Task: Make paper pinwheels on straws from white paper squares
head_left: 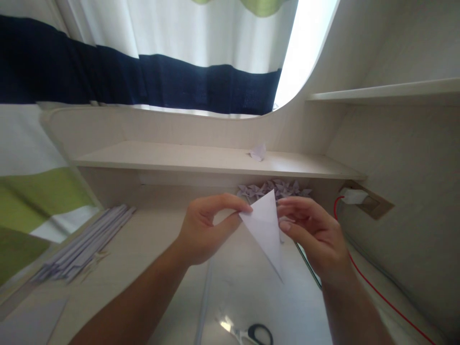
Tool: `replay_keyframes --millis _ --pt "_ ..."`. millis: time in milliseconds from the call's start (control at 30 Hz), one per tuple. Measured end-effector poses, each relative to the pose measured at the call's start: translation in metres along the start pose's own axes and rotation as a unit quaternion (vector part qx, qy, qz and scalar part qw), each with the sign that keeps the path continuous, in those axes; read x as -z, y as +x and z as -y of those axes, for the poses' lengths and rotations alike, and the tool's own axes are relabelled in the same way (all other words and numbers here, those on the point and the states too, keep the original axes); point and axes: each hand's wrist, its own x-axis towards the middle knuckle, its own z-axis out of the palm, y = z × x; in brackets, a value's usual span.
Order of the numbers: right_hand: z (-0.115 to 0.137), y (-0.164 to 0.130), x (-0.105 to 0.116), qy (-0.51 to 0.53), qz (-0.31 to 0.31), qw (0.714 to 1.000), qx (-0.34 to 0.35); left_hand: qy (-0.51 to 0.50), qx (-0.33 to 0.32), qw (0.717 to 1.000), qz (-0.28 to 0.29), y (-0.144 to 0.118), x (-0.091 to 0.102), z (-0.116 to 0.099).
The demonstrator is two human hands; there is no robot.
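A sheet of white paper (264, 223) folded into a triangle is held up over the desk, one long point hanging down. My left hand (206, 223) pinches its left corner between thumb and fingers. At the paper's right edge, my right hand (312, 230) has its fingers curled but apart, thumb and fingertips close to the edge; whether they touch it is hard to see. Scissors (247, 333) with a dark handle lie on the desk below, partly cut off by the frame.
Pointed folded-paper pieces (287, 188) are heaped under the shelf (201, 158), where one more paper piece (258, 152) stands. Long paper strips (86, 244) lie at left, near a flat sheet (34, 321). A red cable (373, 287) runs from a white charger (354, 196).
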Motion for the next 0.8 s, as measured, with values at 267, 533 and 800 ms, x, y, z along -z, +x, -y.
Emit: replay_keyframes --millis 267,533,800 --pt "-0.02 0.009 -0.007 0.154 0.078 0.962 -0.209 0.08 -0.053 0.995 -0.004 0.004 -0.003 0.0" --pt "-0.014 0.006 -0.005 0.023 0.067 0.992 -0.106 -0.045 0.073 0.996 0.018 0.006 -0.002 0.017" --pt "-0.006 0.003 -0.01 -0.162 0.175 0.97 -0.057 0.032 0.075 0.991 0.103 0.015 -0.005 0.011"
